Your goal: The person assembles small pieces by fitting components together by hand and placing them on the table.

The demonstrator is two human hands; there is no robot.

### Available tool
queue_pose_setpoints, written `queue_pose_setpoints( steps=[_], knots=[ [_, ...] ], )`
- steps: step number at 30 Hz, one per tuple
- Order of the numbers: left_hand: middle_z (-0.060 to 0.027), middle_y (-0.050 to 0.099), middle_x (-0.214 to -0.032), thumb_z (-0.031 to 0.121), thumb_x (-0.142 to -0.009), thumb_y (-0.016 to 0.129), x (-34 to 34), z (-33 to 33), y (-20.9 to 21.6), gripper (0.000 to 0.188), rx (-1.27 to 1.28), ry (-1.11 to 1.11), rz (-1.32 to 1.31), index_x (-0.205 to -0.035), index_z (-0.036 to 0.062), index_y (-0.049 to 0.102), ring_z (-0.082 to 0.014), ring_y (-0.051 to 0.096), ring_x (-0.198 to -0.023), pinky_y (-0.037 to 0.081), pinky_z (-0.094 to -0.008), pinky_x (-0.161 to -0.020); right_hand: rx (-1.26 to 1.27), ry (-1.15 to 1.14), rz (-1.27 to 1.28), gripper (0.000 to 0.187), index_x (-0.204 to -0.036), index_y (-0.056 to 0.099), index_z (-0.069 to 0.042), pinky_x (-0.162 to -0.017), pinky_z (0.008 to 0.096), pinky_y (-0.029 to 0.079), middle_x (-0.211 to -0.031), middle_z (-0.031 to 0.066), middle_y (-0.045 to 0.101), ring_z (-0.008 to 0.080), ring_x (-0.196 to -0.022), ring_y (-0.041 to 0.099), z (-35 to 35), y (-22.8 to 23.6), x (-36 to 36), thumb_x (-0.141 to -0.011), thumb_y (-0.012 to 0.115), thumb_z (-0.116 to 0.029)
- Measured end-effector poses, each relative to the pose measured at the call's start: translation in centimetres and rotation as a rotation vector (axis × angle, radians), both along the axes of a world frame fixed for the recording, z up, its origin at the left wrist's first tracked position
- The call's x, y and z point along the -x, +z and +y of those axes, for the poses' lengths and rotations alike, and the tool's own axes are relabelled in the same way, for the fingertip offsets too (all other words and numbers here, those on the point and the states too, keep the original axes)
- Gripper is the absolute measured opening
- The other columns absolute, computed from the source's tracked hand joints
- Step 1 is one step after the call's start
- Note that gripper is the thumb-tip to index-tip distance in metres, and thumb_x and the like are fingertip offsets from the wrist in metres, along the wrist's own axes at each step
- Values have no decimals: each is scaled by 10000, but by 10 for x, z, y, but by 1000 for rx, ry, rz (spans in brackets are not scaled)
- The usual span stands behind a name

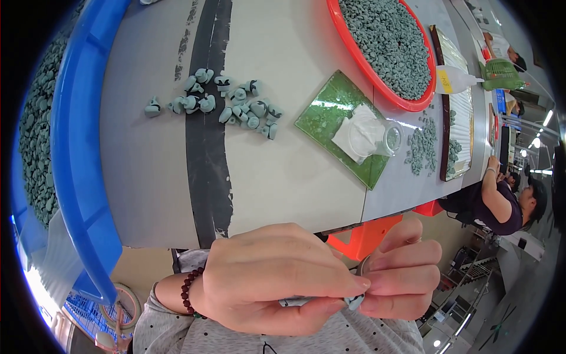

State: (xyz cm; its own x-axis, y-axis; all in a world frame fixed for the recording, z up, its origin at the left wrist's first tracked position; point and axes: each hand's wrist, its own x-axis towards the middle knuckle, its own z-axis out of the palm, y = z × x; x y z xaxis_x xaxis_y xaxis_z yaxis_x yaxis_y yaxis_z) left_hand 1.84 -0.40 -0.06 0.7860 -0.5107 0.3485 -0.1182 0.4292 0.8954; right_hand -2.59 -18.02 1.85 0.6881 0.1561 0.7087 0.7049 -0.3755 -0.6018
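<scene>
Close to my body, both hands meet over the table's near edge. My left hand (283, 277), with a dark bead bracelet on its wrist, is closed, thumb and forefinger pinching a small grey-blue molded piece (354, 302). My right hand (404, 271) has its fingers curled against the same piece from the other side; most of the piece is hidden by fingertips. A thin dark edge shows between the hands, too covered to name. Farther off on the table lies a loose cluster of similar grey-blue pieces (258, 108) with dark markings.
A blue bin (82, 147) full of small grey-green pieces stands at the left. On a green board (330, 100) lie white tissue (356, 133) and a clear cup (392, 138). Behind is a red basin (421, 103) of tiny pieces. A person (498, 200) sits at the right, beyond an orange stool (365, 236).
</scene>
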Motion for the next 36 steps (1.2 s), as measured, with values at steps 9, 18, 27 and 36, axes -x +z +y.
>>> queue_pose_setpoints(
  steps=[9, 18, 27, 36],
  knots=[
    [-82, 669, -750, 74, -684, 789, 4, 1, -3, 201, 26, -14, 93, -818, -9, 664, -193, 625, -659, 547, -335, -683, -68, 102, 193, 251, -852, 677, -16, -493, 242, 373, -777, 43, 636, 139, -636, 578, 0, 5, -9, -628, 783, -59],
    [-84, 664, -735, 144, -768, 736, 5, -2, -3, 169, 14, -19, 135, -815, 4, 653, -184, 618, -651, 543, -340, -682, -11, 165, 240, 394, -1006, 590, -61, -550, 272, 365, -841, 48, 577, 164, -717, 527, -7, -3, 2, -703, 798, -203],
    [-85, 654, -715, 150, -832, 663, 8, -4, 1, 153, 0, -54, 265, -815, -3, 659, -181, 605, -649, 543, -334, -676, -182, 17, 75, 242, -867, 662, -30, -487, 264, 361, -788, 63, 614, 171, -659, 545, 9, -13, 5, -650, 769, -44],
    [-103, 646, -711, 154, -830, 667, 13, -7, 3, 170, 4, -28, 274, -806, -14, 658, -184, 599, -634, 546, -327, -640, -107, 72, 148, 281, -896, 660, -52, -513, 262, 389, -818, 50, 566, 175, -667, 498, 2, -5, 5, -639, 767, -17]
  ],
)
